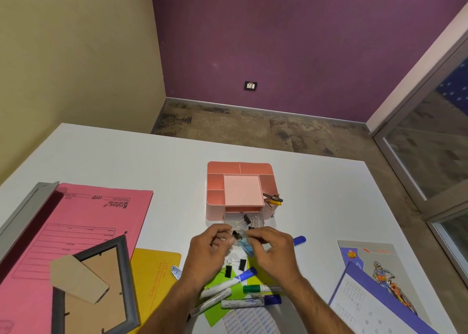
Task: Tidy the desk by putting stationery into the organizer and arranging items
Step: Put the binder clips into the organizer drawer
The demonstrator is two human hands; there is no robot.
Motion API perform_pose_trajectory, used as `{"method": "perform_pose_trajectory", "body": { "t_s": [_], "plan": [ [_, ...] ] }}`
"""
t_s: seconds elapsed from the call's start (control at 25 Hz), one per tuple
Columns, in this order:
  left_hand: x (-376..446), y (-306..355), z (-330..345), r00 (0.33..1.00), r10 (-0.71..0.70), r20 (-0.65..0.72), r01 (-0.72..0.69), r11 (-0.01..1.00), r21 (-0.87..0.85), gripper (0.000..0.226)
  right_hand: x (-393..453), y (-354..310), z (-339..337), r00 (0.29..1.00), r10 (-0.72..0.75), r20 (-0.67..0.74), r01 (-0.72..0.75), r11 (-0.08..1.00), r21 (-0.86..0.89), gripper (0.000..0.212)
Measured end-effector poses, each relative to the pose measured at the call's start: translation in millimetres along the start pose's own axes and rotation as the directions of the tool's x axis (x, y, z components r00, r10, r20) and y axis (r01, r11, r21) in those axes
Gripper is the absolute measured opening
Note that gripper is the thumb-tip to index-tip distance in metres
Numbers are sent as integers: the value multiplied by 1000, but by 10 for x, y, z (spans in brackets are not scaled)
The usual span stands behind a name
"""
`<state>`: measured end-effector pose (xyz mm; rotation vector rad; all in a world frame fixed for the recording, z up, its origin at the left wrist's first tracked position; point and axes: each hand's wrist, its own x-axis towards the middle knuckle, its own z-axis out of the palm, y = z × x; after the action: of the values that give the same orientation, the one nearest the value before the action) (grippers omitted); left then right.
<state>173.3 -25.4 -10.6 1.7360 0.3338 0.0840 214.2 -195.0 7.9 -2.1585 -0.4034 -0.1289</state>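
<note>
A pink desk organizer [215,181] stands in the middle of the white desk, its front drawer [268,222] pulled out with black binder clips [247,219] inside. My left hand [207,252] and my right hand [273,250] meet just in front of the drawer. Between their fingertips they pinch a black binder clip [236,235], above a clear blue object [247,247] that I cannot identify. Two more binder clips [235,266] lie under my hands. Several markers [243,275] with blue and green caps lie on green paper near my wrists.
Pens [272,199] stick out of the organizer's right compartment. A pink file folder [83,222], a yellow file [154,278] and a grey picture frame [101,283] lie at the left. A notebook [374,260] and a purple calendar [364,300] lie at the right.
</note>
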Motion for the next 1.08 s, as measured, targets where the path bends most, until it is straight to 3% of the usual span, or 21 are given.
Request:
{"method": "perform_pose_trajectory", "body": {
  "t_s": [0.12, 0.2, 0.28, 0.48, 0.6, 0.76, 0.96, 1.08],
  "plan": [
    [39, -199, -186, 999, 25, -24, -21, 984, 177, 15, 78, -27, -11, 994, 90, -69, -89, 996, 5, 19],
    [41, -316, -305, 997, 66, 48, -80, 912, 402, 9, 138, -9, 11, 993, -30, -111, 16, 991, -132, 20],
    [40, -405, -380, 978, 135, 160, -202, 799, 566, 18, 209, 2, 42, 991, -113, -65, 93, 962, -255, 19],
    [57, -499, -461, 923, 109, 370, -347, 653, 673, 43, 347, 0, 123, 985, -143, 99, 173, 873, -456, 13],
    [55, -521, -470, 914, 97, 393, -372, 585, 721, 44, 405, -53, 144, 979, -62, 194, 159, 828, -537, 23],
    [61, -527, -466, 917, 95, 388, -366, 591, 719, 38, 404, -67, 140, 959, 43, 281, 144, 781, -607, 27],
    [33, -429, -443, 962, 63, 267, -235, 691, 683, 20, 204, 9, 122, 965, -221, 143, 261, 866, -427, 33],
    [17, -338, -402, 997, 10, 71, -45, 862, 504, 21, 110, -19, 130, 944, -310, 109, 329, 880, -343, 27]
  ]
}}
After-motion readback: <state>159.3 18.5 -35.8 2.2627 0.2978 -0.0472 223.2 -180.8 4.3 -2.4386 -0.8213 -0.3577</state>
